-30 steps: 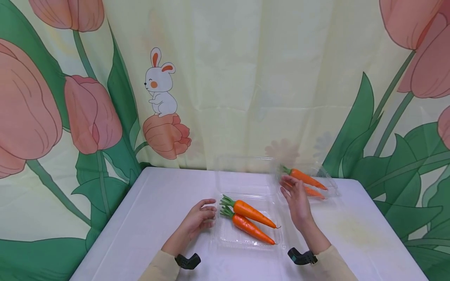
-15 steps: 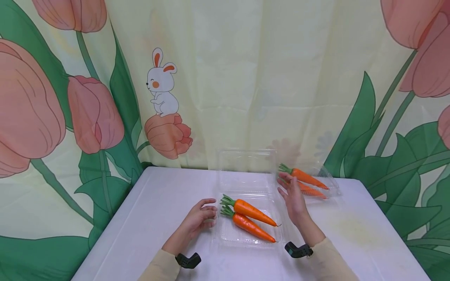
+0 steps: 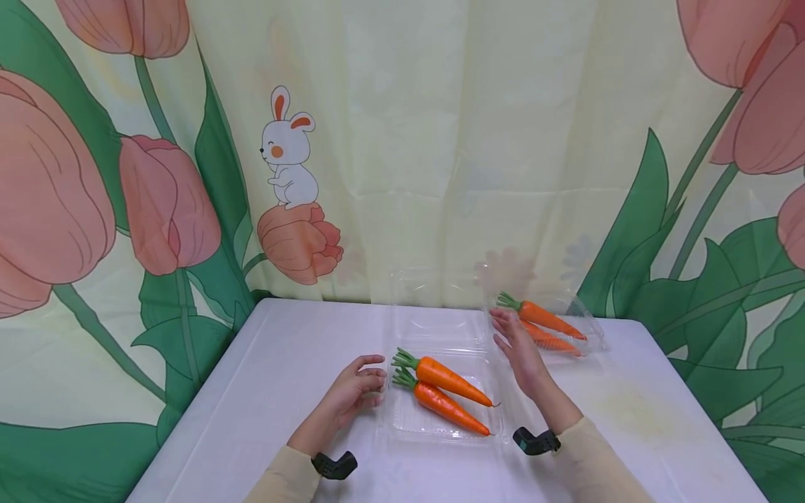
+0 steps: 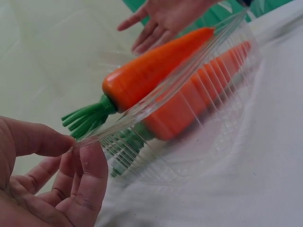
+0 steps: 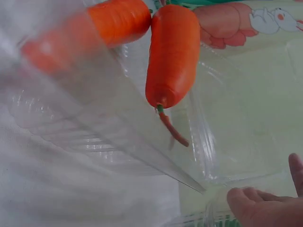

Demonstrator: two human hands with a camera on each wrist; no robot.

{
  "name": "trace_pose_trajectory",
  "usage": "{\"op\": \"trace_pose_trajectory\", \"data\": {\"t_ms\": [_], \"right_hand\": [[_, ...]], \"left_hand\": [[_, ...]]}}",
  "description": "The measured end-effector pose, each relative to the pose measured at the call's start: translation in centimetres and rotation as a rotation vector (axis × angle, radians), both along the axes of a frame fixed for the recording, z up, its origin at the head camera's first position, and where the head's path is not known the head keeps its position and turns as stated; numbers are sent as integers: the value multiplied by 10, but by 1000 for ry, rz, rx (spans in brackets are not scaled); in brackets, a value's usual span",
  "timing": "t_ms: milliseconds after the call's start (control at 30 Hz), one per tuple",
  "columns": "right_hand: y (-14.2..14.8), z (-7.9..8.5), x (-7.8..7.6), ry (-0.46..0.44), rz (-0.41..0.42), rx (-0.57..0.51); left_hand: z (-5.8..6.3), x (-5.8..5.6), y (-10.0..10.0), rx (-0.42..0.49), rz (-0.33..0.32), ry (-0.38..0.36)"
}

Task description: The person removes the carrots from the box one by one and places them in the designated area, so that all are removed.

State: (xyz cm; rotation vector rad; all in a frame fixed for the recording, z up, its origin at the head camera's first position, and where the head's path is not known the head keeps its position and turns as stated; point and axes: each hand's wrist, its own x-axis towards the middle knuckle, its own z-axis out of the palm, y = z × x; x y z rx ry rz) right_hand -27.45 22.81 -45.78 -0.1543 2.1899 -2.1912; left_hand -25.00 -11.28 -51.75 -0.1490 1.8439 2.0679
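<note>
A clear plastic clamshell box [image 3: 440, 441] lies unfolded on the table, its lid [image 3: 434, 323] leaning up at the back. Two orange carrots [image 3: 455, 381] with green tops lie side by side in its base. My left hand [image 3: 349, 395] is at the base's left side; in the left wrist view its thumb and fingers [image 4: 90, 177] pinch the rim [image 4: 154, 104]. At the lid's right edge is my right hand [image 3: 523, 358], fingers extended and loosely bent. Whether it touches the lid is unclear; in the right wrist view the hand [image 5: 270, 205] holds nothing visible.
Another clear box [image 3: 596, 337] with two carrots [image 3: 553, 321] stands at the back right, just beyond my right hand. A patterned curtain [image 3: 402, 140] hangs behind the white table [image 3: 283, 335]. Both wrists carry black cameras [image 3: 537, 442].
My right hand has shifted slightly left, toward the lid's edge. The lid's top edge stands a little higher than a second ago. My left hand and the carrots stay in place.
</note>
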Motion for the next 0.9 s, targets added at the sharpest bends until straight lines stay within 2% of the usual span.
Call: {"op": "trace_pose_trajectory", "data": {"t_ms": [167, 267, 400, 633, 900], "right_hand": [[2, 5, -2, -30, 67, 120], [4, 6, -4, -52, 86, 150], [5, 7, -5, -78, 84, 165], [2, 8, -2, -124, 133, 188], [1, 6, -5, -127, 85, 148]], "left_hand": [[-1, 0, -2, -2, 4, 6], [-1, 0, -3, -8, 4, 16], [-2, -1, -3, -12, -1, 22], [-1, -1, -1, -2, -8, 17], [-2, 1, -1, -2, -5, 22]]}}
